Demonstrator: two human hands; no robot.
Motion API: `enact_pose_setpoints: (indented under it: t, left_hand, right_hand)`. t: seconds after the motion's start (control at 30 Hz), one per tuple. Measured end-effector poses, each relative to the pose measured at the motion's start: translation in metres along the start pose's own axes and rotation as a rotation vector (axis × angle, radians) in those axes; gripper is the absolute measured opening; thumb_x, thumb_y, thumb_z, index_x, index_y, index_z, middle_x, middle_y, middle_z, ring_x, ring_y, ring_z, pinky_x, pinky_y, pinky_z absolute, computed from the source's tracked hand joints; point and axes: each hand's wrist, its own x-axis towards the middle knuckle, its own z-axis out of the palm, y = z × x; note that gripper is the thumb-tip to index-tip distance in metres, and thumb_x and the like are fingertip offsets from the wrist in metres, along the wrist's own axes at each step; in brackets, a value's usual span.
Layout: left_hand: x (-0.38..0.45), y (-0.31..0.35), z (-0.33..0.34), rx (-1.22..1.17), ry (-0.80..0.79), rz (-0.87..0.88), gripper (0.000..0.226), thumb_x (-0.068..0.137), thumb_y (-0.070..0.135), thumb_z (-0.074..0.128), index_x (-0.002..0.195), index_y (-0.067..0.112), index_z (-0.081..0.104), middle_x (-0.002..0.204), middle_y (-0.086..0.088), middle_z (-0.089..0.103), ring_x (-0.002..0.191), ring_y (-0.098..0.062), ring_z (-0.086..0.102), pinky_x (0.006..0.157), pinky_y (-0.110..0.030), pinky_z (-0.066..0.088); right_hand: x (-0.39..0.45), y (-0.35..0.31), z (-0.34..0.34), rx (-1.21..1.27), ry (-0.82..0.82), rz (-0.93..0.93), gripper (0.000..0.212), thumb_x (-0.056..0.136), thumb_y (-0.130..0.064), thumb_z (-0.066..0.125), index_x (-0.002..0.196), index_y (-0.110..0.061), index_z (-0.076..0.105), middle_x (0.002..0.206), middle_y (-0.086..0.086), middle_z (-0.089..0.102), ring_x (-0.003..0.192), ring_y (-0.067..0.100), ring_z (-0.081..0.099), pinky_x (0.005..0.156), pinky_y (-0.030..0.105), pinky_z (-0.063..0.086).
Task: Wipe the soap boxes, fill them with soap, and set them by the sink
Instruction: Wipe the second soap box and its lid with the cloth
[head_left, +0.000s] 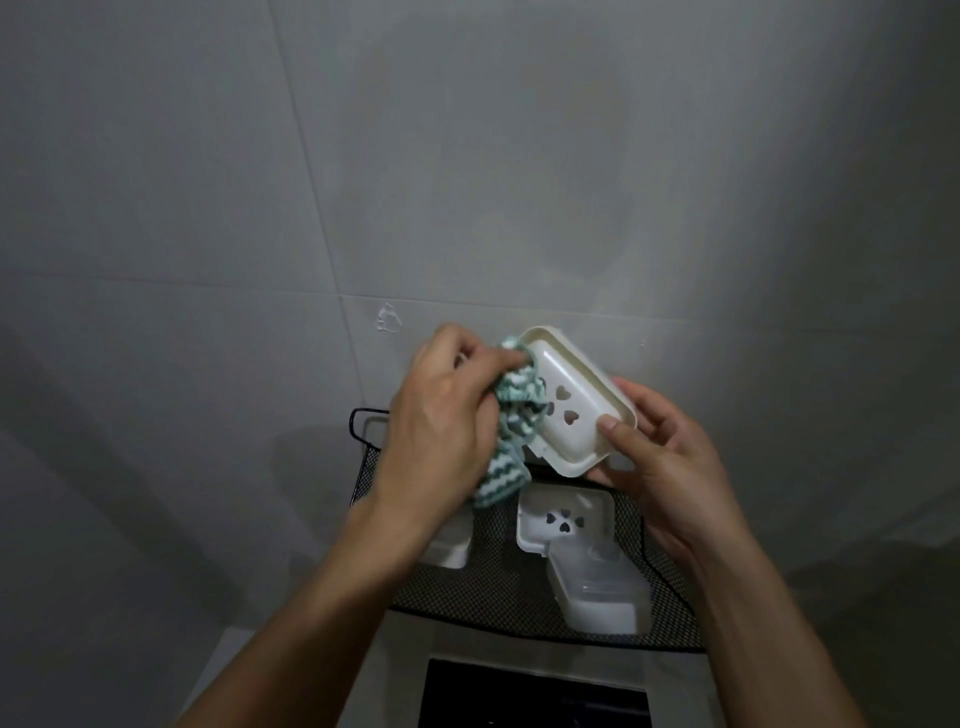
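Nearest the camera, at the bottom edge, sits a dark rectangular panel (535, 693) set into a pale surface; no writing or brand can be read on it or anywhere else in view. Just beyond it lies a black mesh tray (498, 587) with a wire rim. In the tray, near right, rests a clear plastic lid (597, 597), and touching its far side is a white soap box (563, 522), open side up, with heart-shaped drain holes in its floor. On the tray's left, another white box piece (447, 548) shows partly from under the left forearm.

Above the tray, both hands work on a third box. The right hand (660, 452) grasps the cream soap box (574, 402) at its near right end, thumb pressed on the rim and fingers curled beneath, holding it tilted so the inside faces the camera; two heart-shaped holes show in its floor. The left hand (441, 421), just left of the box, is clenched round a bunched green-and-white striped cloth (511, 415), pressing it into the far left part of the box's interior. The cloth's loose end hangs down between the hand and the box, toward the tray.

Farthest off is a grey tiled wall (467, 156), with a small patch of clear residue (388, 318) on a tile just above the left hand.
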Motion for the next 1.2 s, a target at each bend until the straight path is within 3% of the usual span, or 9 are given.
enact_pose_setpoints:
  t: [0.13,0.27,0.4,0.63,0.77,0.9,0.97,1.1,1.2]
  left_hand:
    - [0.008,0.008,0.007,0.050,0.026,-0.006,0.026,0.087,-0.002,0.060,0.111,0.004,0.066,0.102,-0.008,0.065,0.098,-0.022,0.057,0.081,-0.023,0.039]
    - [-0.008,0.012,0.025,-0.054,-0.118,0.046,0.023,0.086,-0.003,0.061,0.105,0.005,0.071,0.100,-0.006,0.068,0.096,-0.021,0.057,0.085,-0.028,0.045]
    - [-0.019,0.014,0.036,-0.088,-0.247,0.123,0.029,0.084,-0.004,0.062,0.103,0.012,0.075,0.099,0.001,0.068,0.096,-0.022,0.055,0.081,-0.039,0.047]
    - [-0.040,-0.014,0.049,-0.089,-0.385,0.046,0.025,0.090,0.007,0.062,0.106,0.023,0.073,0.107,0.010,0.067,0.103,-0.008,0.054,0.087,-0.016,0.038]
    - [-0.065,-0.033,0.072,0.025,-0.605,-0.028,0.024,0.093,0.014,0.060,0.111,0.029,0.069,0.112,0.011,0.066,0.103,-0.008,0.051,0.087,-0.022,0.041]
    - [-0.072,-0.048,0.080,0.068,-0.778,-0.073,0.029,0.090,0.017,0.062,0.114,0.029,0.071,0.115,0.010,0.070,0.105,-0.010,0.059,0.091,-0.032,0.049]
    - [-0.069,-0.053,0.079,0.021,-0.830,-0.085,0.032,0.087,0.020,0.063,0.117,0.028,0.071,0.116,0.010,0.072,0.104,-0.009,0.063,0.088,-0.028,0.050]
    - [-0.058,-0.059,0.071,-0.086,-0.807,-0.170,0.029,0.091,0.027,0.064,0.119,0.029,0.069,0.116,0.013,0.070,0.100,-0.001,0.062,0.087,-0.023,0.049]
    - [-0.042,-0.060,0.059,-0.290,-0.553,-0.354,0.021,0.096,0.024,0.061,0.113,0.029,0.071,0.107,0.016,0.071,0.096,0.003,0.063,0.086,-0.022,0.049]
  right_hand:
    - [-0.001,0.000,0.012,0.017,-0.047,-0.028,0.038,0.093,0.005,0.060,0.125,-0.015,0.064,0.108,0.005,0.075,0.089,0.018,0.074,0.063,0.032,0.060]
    - [0.006,-0.008,0.012,0.012,-0.003,-0.107,0.039,0.091,0.007,0.061,0.118,-0.020,0.066,0.100,0.000,0.076,0.083,0.016,0.072,0.059,0.025,0.057]
    - [0.008,-0.011,0.005,-0.108,-0.017,-0.198,0.042,0.084,-0.002,0.069,0.119,-0.024,0.067,0.108,-0.004,0.075,0.092,0.012,0.071,0.069,0.023,0.057]
    - [-0.003,-0.003,-0.023,-0.176,0.023,-0.234,0.049,0.089,0.005,0.064,0.126,-0.026,0.066,0.117,-0.006,0.073,0.105,0.016,0.071,0.074,0.028,0.060]
    - [-0.005,-0.002,-0.032,-0.203,-0.008,-0.284,0.055,0.086,0.007,0.067,0.123,-0.034,0.067,0.124,-0.006,0.071,0.114,0.017,0.067,0.088,0.032,0.059]
    - [-0.005,0.002,-0.032,-0.235,-0.083,-0.330,0.057,0.083,0.011,0.068,0.124,-0.028,0.067,0.127,-0.001,0.069,0.120,0.018,0.064,0.094,0.027,0.054]
    - [-0.004,0.003,-0.031,-0.252,-0.112,-0.341,0.057,0.081,0.008,0.070,0.123,-0.031,0.068,0.128,-0.001,0.068,0.121,0.018,0.063,0.093,0.024,0.053]
    - [-0.005,0.004,-0.028,-0.252,-0.159,-0.346,0.057,0.076,0.003,0.069,0.121,-0.032,0.068,0.127,-0.002,0.069,0.118,0.016,0.064,0.090,0.020,0.052]
    - [-0.006,0.005,-0.027,-0.227,-0.208,-0.330,0.056,0.075,0.006,0.068,0.120,-0.027,0.069,0.124,0.000,0.070,0.115,0.016,0.066,0.089,0.020,0.052]
